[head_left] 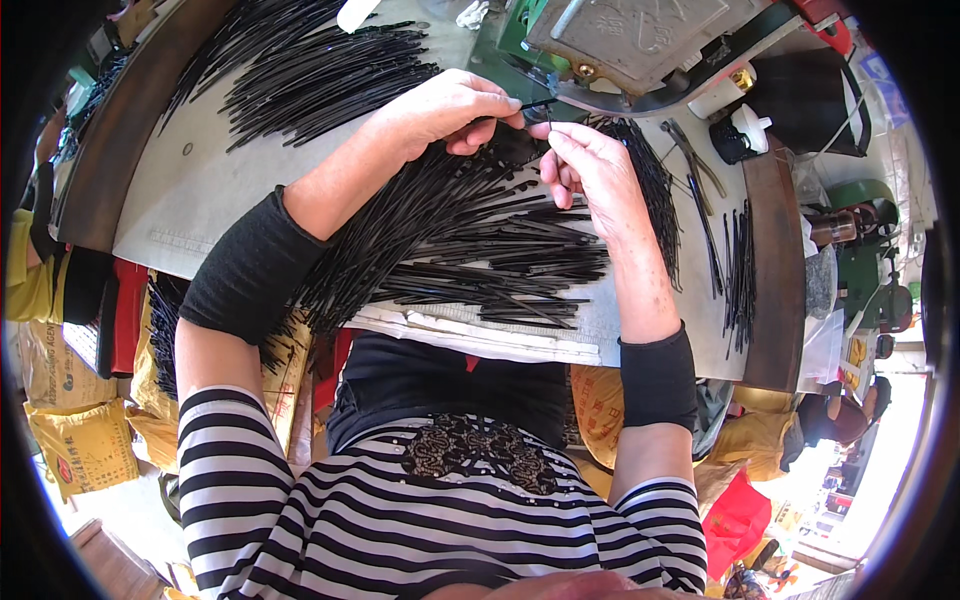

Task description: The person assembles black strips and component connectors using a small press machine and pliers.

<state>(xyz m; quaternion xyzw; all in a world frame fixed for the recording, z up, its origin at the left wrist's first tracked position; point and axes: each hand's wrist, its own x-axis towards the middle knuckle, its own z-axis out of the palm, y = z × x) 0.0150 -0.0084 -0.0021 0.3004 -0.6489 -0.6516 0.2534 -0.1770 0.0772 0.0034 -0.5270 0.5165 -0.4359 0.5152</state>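
My left hand (455, 112) is closed in a pinch on a thin black rod (538, 103), whose short end sticks out to the right past the fingertips. Close beside it, my right hand (590, 165) is also pinched, thumb against forefinger. A small dark sliver shows at its fingertips, too small to name. Both hands are just in front of a green and grey metal machine (640, 40). Under my hands and left forearm lies a big loose heap of similar black rods (440, 210), some with bent ends.
More black rods (320, 80) lie in bundles at the far left, and a small group (739, 270) at the right. Pliers (693, 165) and a black pot with a white top (740, 133) stand near the right edge. Dark raised borders (775, 270) flank the metal table (160, 215).
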